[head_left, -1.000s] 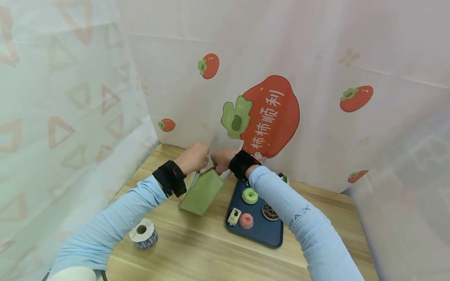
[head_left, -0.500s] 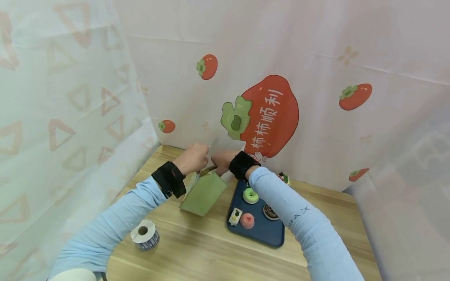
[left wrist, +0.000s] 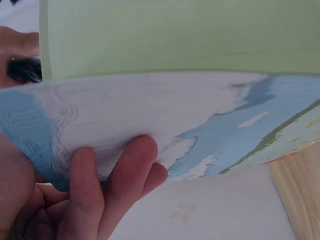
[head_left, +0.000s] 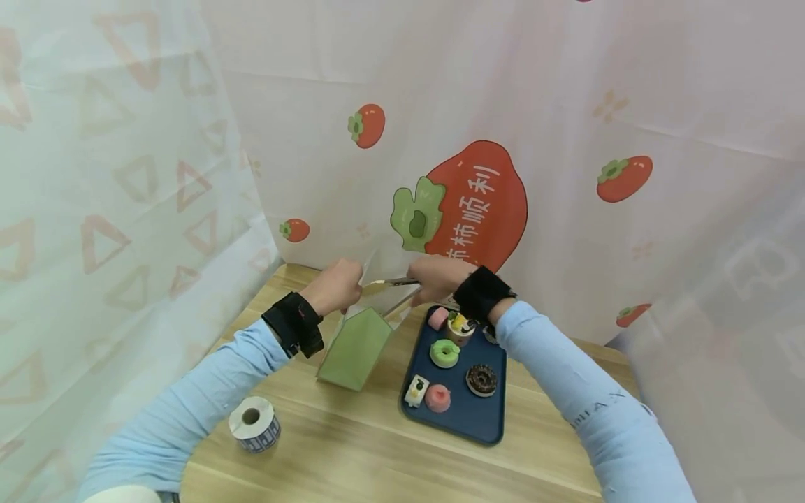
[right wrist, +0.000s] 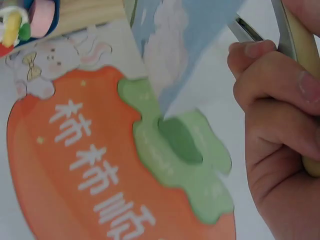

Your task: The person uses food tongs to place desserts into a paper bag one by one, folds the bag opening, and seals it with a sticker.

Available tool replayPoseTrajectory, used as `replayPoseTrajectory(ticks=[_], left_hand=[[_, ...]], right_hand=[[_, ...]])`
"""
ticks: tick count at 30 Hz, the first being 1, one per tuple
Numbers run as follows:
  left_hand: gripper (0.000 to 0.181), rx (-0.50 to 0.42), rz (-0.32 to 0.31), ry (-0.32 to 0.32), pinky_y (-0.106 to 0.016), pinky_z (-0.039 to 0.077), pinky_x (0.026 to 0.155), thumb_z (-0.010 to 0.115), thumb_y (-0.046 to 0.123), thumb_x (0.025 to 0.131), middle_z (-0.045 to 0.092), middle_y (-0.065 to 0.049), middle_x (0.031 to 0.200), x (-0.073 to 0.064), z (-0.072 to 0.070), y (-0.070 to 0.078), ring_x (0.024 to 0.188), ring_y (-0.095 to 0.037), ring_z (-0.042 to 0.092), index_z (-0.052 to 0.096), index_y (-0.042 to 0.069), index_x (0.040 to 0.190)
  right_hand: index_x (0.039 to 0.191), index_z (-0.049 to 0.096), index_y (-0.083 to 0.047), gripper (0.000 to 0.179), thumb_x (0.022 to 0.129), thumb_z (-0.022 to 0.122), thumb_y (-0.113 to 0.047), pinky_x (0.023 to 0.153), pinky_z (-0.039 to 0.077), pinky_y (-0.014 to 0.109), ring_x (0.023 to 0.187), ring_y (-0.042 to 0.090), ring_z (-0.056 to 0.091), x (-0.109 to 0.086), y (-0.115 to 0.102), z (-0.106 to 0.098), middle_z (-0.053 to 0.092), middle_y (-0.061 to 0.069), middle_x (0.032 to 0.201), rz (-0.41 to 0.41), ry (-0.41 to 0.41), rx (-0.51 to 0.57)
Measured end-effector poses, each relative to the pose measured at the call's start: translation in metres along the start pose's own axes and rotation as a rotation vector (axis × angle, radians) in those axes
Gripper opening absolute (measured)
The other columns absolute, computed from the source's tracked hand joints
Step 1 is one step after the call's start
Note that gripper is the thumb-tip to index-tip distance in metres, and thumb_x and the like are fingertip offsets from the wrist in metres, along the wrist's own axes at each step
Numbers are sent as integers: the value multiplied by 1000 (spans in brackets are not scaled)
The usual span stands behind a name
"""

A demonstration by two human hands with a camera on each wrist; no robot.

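Green bag (head_left: pixel 355 349): where does it sit, and what keeps it there?

It rests on the bench (head_left: pixel 352 454), left of the blue tray (head_left: pixel 455 427) and apart from it, plain green side toward the wearer. The left grip (head_left: pixel 336 286) has its blue-and-white painted wall (left wrist: pixel 150 115) pinched, fingers (left wrist: pixel 135 160) laid flat along that wall. I'd judge the hold is there to steady the bag and keep its mouth from folding in.

And the right grip (head_left: pixel 440 274)?

Curled round what look like tongs (head_left: pixel 402 281), their two arms spread apart and pointing at the bag's mouth. Whether the tips hold anything, I can't tell.

Why the tray on that side?

Probably so its pastries, the green doughnut (head_left: pixel 444 353) and chocolate doughnut (head_left: pixel 481 380) among them, lie near the tong hand while the other minds the bag. The label roll (head_left: pixel 254 424) stands nearer the wearer, by the left sleeve (head_left: pixel 189 398), likely to be out of both hands' way.
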State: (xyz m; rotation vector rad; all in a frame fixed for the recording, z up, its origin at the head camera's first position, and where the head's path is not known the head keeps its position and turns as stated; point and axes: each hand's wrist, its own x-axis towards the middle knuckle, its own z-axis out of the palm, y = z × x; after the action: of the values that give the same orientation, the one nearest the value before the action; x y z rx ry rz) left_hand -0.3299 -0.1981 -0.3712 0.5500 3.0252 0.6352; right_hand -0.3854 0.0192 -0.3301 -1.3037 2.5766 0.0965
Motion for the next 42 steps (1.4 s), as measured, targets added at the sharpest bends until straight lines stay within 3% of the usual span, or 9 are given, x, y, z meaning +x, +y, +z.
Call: replayPoseTrajectory(ticks=[8,12,15,17,19,22,25,32,42], left_hand=[[21,0,-19,-18,-22,38,44,50,-7,85,61,-6,53,2,9,1,41,-14,56,61,2,70],[18,-18,-29,-26,-23,40,45,49,-8,85,61,-9,61,0,11,-3,43,-15,57,60,1,72],[15,-42,-54,-32,-23,42,47,49,-7,86,61,-11,71,-3,9,-7,47,-16,58,59,0,77],[14,-50,-62,-33,-24,43,47,48,-7,87,61,-13,75,-5,7,-8,48,-16,58,59,-1,80],[13,-55,-64,-37,-24,44,47,48,-6,88,61,-14,77,-5,5,-9,49,-17,59,60,-2,83],[14,-50,-61,-34,-25,45,48,48,-6,88,61,-14,76,-6,3,-10,49,-17,58,60,-2,83],[14,-42,-57,-27,-25,44,48,48,-6,87,61,-13,73,-7,1,-13,48,-17,58,60,-2,81],[15,-13,-40,-15,-25,43,48,48,-6,86,60,-11,66,-8,-1,-18,47,-16,55,61,-2,79],[13,19,-63,-38,-25,45,47,50,-5,88,60,-12,71,-4,-2,-16,49,-17,57,63,-6,86]], right_hand=[[116,65,-6,33,90,73,-26,61,42,27,64,13,53,-62,22,9,63,4,80,11,162,126],[133,58,-6,49,90,73,-23,80,56,36,84,17,65,-92,27,13,71,9,107,-4,263,212],[138,54,-6,54,90,73,-20,89,56,42,97,20,67,-113,29,17,68,11,123,1,318,263],[137,55,-5,51,91,72,-18,79,55,34,86,15,64,-127,31,22,70,9,114,12,345,279],[130,59,-4,44,91,72,-19,63,47,24,67,7,55,-142,31,30,67,2,88,38,369,274],[129,60,0,45,91,72,-20,53,28,21,54,1,32,-165,30,46,42,-8,65,78,401,251],[132,58,4,51,90,73,-23,51,25,20,52,0,26,-185,30,65,29,-11,62,131,402,259],[133,55,7,55,92,71,-25,50,25,20,51,-2,27,-219,36,109,33,-11,64,253,358,372],[127,59,9,53,91,71,-29,49,21,19,50,0,23,-242,41,158,29,-12,61,367,296,408]])
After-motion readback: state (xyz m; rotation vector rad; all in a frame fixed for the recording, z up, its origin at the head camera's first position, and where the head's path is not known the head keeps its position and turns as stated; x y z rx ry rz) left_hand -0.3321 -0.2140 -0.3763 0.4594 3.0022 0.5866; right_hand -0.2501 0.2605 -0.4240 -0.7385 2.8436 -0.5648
